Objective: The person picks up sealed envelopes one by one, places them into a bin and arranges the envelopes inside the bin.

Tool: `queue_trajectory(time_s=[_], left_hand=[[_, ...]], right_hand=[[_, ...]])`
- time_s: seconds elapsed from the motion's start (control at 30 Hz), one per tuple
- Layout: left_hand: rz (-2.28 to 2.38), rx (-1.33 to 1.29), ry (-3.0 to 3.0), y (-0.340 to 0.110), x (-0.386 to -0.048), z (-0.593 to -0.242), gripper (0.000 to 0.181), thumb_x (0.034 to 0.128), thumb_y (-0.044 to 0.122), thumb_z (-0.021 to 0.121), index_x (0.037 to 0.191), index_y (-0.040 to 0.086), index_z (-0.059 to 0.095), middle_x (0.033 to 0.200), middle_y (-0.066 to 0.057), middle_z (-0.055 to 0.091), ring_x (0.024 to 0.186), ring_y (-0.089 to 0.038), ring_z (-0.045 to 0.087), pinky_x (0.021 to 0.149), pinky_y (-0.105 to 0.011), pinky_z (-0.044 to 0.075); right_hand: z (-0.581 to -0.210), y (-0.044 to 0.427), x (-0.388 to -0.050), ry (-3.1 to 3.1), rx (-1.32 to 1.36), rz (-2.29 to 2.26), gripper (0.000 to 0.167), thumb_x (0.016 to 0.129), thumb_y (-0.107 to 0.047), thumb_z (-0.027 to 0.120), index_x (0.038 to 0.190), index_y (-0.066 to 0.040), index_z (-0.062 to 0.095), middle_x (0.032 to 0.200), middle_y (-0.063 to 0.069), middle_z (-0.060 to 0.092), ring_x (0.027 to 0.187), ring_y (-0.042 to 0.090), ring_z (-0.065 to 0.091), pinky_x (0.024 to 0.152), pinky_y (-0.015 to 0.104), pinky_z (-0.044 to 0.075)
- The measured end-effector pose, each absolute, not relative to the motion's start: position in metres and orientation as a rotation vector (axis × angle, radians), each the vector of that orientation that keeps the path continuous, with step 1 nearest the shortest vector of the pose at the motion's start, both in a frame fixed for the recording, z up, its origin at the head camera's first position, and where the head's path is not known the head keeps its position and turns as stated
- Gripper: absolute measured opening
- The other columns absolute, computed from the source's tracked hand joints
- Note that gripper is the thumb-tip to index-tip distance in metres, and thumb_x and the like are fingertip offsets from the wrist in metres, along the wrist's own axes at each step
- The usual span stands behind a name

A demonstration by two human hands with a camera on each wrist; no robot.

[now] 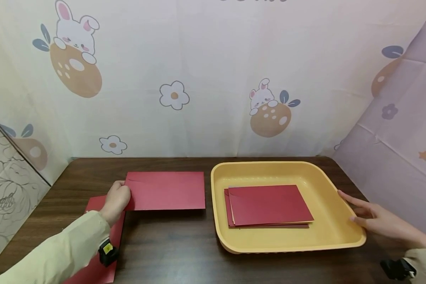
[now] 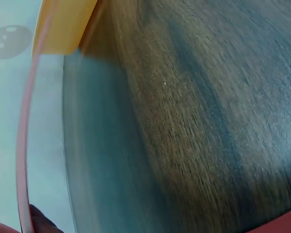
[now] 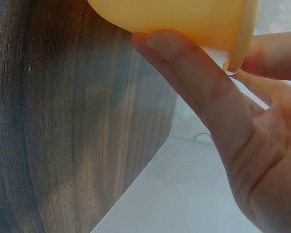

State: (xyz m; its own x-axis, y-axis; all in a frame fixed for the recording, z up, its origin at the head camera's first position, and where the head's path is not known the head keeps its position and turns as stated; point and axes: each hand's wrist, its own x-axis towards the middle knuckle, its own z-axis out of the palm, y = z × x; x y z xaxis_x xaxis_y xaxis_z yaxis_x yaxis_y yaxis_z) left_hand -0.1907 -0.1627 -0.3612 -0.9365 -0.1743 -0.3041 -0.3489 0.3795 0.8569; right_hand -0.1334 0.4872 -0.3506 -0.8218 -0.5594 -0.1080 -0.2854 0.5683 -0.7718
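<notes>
My left hand (image 1: 116,200) pinches the left end of a red envelope (image 1: 167,191), held flat side up over the dark wooden table, left of a yellow plastic tray (image 1: 337,236). In the left wrist view that envelope (image 2: 23,145) appears edge-on as a thin strip. Inside the tray lies a small stack of red envelopes (image 1: 269,204), slightly fanned. At the tray's right side, my right hand (image 1: 378,221) grips the rim. The right wrist view has fingers (image 3: 203,92) against the tray's underside and the thumb by its rim (image 3: 247,39).
More red paper, apparently envelopes (image 1: 97,272), lies at the table's left under my left forearm. A curtain (image 1: 213,79) with rabbit and flower prints hangs behind the wooden table (image 1: 170,252). Another curtain (image 1: 404,157) borders the right side.
</notes>
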Motion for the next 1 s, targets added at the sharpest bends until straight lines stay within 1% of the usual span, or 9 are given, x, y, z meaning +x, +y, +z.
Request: queue_trajectory(time_s=[0.17,0.23,0.37,0.5,0.6,0.83,0.9,1.0], left_hand=[[1.623,-0.464,2.444,-0.16,-0.19,-0.358,0.049,0.094,0.015,0.017,0.136,-0.01,0.027,0.133,-0.027,0.034,0.119,-0.039,0.035,0.098,-0.048,0.034],[1.63,-0.451,2.437,-0.159,-0.19,-0.357,0.048,0.0952,0.015,0.018,0.136,-0.01,0.027,0.131,-0.027,0.034,0.118,-0.039,0.035,0.097,-0.047,0.034],[1.652,-0.42,2.407,-0.154,-0.191,-0.354,0.047,0.097,0.014,0.02,0.136,-0.011,0.026,0.129,-0.027,0.034,0.116,-0.037,0.036,0.096,-0.044,0.034],[1.665,-0.391,2.374,-0.145,-0.191,-0.349,0.044,0.0978,0.012,0.022,0.135,-0.012,0.026,0.127,-0.027,0.035,0.114,-0.037,0.037,0.094,-0.043,0.035],[1.671,-0.366,2.35,-0.137,-0.19,-0.346,0.041,0.0979,0.01,0.024,0.132,-0.012,0.027,0.124,-0.026,0.036,0.11,-0.036,0.04,0.09,-0.042,0.037],[1.692,-0.344,2.297,-0.118,-0.186,-0.339,0.037,0.0968,0.01,0.028,0.129,-0.008,0.033,0.118,-0.022,0.042,0.098,-0.029,0.047,0.077,-0.031,0.041],[1.717,-0.324,2.274,-0.111,-0.184,-0.337,0.035,0.0966,0.009,0.028,0.127,-0.008,0.034,0.116,-0.022,0.044,0.096,-0.027,0.049,0.074,-0.029,0.042],[1.742,-0.273,2.244,-0.101,-0.183,-0.333,0.034,0.0962,0.007,0.03,0.126,-0.008,0.035,0.116,-0.022,0.045,0.096,-0.027,0.05,0.072,-0.028,0.043]], right_hand=[[-0.349,0.485,-0.133,2.481,-0.679,-1.099,0.079,0.097,0.008,0.041,0.151,-0.041,0.01,0.107,-0.017,0.068,0.081,0.005,0.068,0.063,0.02,0.05],[-0.349,0.485,-0.133,2.482,-0.686,-1.1,0.08,0.097,0.008,0.042,0.151,-0.041,0.011,0.107,-0.018,0.067,0.081,0.004,0.067,0.061,0.021,0.05],[-0.349,0.485,-0.133,2.479,-0.69,-1.107,0.081,0.096,0.009,0.042,0.15,-0.044,0.011,0.108,-0.02,0.065,0.081,0.003,0.067,0.06,0.022,0.05],[-0.349,0.485,-0.133,2.49,-0.683,-1.099,0.081,0.096,0.009,0.042,0.15,-0.043,0.011,0.109,-0.022,0.064,0.083,0.002,0.066,0.061,0.021,0.05],[-0.35,0.485,-0.132,2.504,-0.67,-1.088,0.08,0.096,0.008,0.043,0.151,-0.041,0.011,0.11,-0.023,0.064,0.083,0.001,0.066,0.06,0.021,0.05],[-0.35,0.486,-0.131,2.485,-0.694,-1.122,0.079,0.097,0.009,0.041,0.152,-0.038,0.01,0.109,-0.02,0.065,0.079,0.002,0.065,0.056,0.024,0.049],[-0.35,0.486,-0.131,2.486,-0.695,-1.12,0.079,0.097,0.009,0.041,0.153,-0.037,0.01,0.109,-0.02,0.065,0.08,0.002,0.065,0.057,0.024,0.049],[-0.35,0.485,-0.131,2.473,-0.688,-1.121,0.079,0.097,0.009,0.041,0.152,-0.038,0.009,0.111,-0.022,0.063,0.084,0.001,0.065,0.06,0.023,0.05]])
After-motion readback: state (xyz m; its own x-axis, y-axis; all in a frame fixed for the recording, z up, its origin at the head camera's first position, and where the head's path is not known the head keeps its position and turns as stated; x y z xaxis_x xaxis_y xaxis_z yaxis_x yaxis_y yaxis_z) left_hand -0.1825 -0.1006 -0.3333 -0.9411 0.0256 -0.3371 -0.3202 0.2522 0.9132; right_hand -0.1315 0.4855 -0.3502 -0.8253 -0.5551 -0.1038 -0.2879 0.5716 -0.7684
